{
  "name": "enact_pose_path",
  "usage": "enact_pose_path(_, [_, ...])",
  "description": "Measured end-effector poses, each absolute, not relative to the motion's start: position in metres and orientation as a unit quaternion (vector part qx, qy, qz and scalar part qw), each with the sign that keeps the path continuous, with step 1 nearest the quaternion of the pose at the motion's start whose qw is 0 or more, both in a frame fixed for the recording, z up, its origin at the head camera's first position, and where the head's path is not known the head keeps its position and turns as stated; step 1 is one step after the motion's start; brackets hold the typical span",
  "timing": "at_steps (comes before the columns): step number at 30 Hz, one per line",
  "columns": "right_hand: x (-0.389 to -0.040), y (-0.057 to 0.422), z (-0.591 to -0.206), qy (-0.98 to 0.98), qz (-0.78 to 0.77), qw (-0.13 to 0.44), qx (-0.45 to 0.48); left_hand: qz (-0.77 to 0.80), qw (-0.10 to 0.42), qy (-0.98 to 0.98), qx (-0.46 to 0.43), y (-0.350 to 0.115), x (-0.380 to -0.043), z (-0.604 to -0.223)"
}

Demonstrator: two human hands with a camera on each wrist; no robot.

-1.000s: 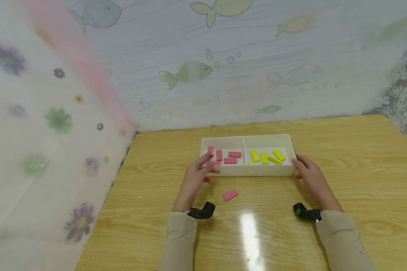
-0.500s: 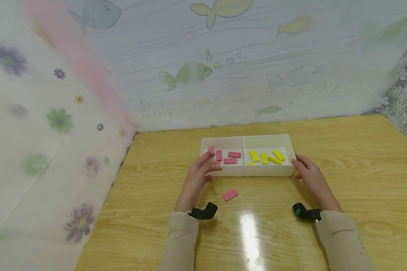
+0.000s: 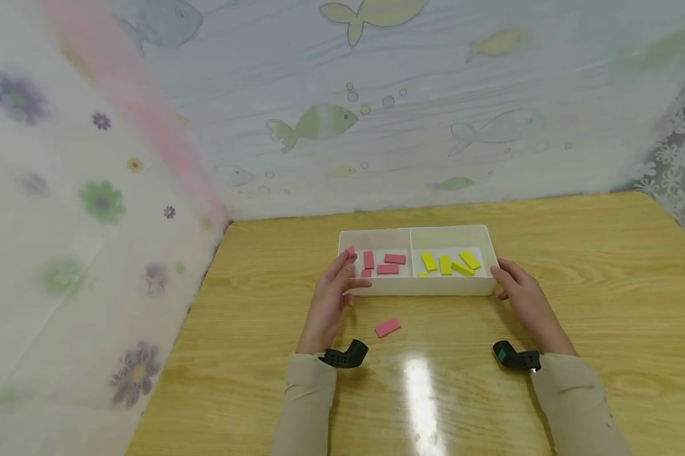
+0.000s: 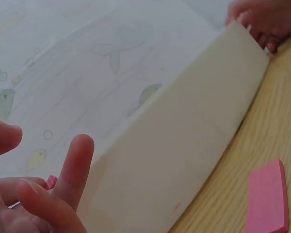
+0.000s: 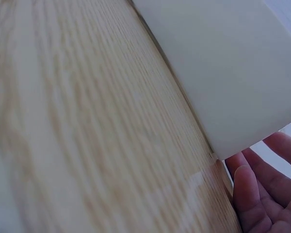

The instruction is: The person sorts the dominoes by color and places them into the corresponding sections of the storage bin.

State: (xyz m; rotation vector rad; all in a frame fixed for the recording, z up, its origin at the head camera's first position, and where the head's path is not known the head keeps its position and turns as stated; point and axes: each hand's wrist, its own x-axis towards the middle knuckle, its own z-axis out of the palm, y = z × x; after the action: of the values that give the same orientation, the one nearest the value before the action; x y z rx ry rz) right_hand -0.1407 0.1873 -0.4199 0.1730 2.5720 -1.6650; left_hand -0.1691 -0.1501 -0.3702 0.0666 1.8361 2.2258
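A white two-compartment box (image 3: 451,286) lies on the table, pink domino blocks (image 3: 387,269) in its left part and yellow domino blocks (image 3: 445,265) in its right. At the box's left end my left hand (image 3: 328,297) has a pink domino block (image 3: 350,250) at its fingertips; a sliver of this pink block (image 4: 51,182) shows between the fingers in the left wrist view. Its grip is partly hidden. My right hand (image 3: 521,291) holds the box's right end, the thumb near the front corner. One loose pink domino block (image 3: 388,327) lies in front of the box.
The wooden table (image 3: 251,316) extends around the box on all sides. Behind it stands a wall covering (image 3: 399,164) printed with fish, and on the left a flowered one (image 3: 63,253). Each wrist wears a black camera mount (image 3: 345,354).
The pink block at my left fingertips has shifted slightly left and tilted as the fingers moved. My right hand, the box and the loose block stay nearly where they were.
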Motion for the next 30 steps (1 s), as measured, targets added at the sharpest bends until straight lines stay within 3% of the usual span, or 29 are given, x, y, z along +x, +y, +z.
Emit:
enact_pose_path(18, [-0.14, 0.188, -0.42, 0.83, -0.554, 0.031, 0.057, 0.7, 0.096, 0.707, 0.021, -0.143, -0.162, -0.357])
enact_pose_path(30, [-0.142, 0.188, -0.421, 0.828, -0.557, 0.035, 0.055, 0.655, 0.076, 0.752, 0.014, -0.143, -0.175, -0.384])
